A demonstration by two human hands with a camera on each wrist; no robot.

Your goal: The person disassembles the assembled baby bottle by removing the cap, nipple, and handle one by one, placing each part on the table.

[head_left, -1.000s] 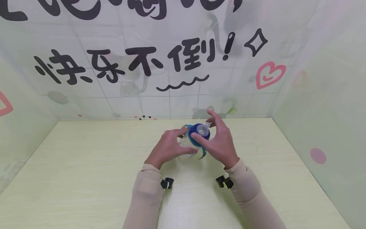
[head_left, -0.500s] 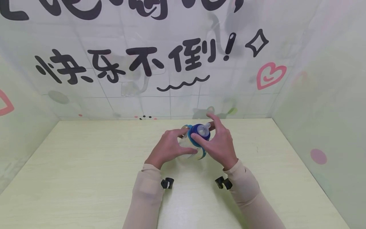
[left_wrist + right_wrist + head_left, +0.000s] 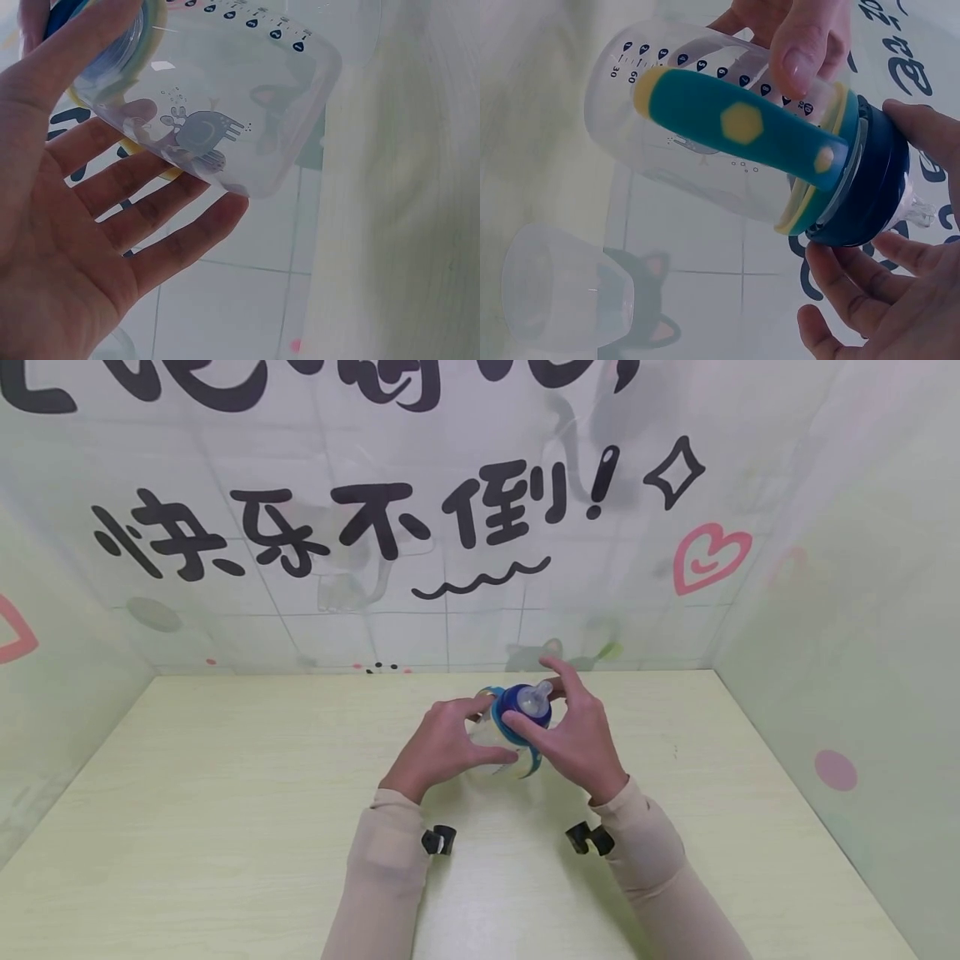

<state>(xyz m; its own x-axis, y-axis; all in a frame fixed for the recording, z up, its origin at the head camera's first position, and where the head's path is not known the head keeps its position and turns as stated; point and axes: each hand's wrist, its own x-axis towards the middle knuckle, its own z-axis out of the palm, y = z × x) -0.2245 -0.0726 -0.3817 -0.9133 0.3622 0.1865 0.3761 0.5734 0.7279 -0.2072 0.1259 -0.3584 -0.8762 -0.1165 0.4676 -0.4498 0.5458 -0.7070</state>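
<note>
A clear baby bottle (image 3: 645,112) with measuring marks and a printed animal is tilted between both hands, its clear teat (image 3: 536,699) to the upper right in the head view. My left hand (image 3: 442,743) holds the bottle body, thumb on the near side and fingers on the far side. Around the dark blue collar (image 3: 517,712) are the thumb and fingers of my right hand (image 3: 581,735), with one finger raised. A teal handle (image 3: 742,127) with yellow spots runs along the bottle. The left palm (image 3: 67,255) stands away from the bottle in the left wrist view.
A clear cup-shaped cap (image 3: 566,292) stands on the pale wooden table (image 3: 247,827) beyond the bottle. Behind the table rises a white wall panel (image 3: 360,643) with black lettering, and another panel (image 3: 847,635) bounds the right side.
The raised finger of my right hand has shifted slightly left and down at the collar. The bottle and my left hand keep nearly the same place.
</note>
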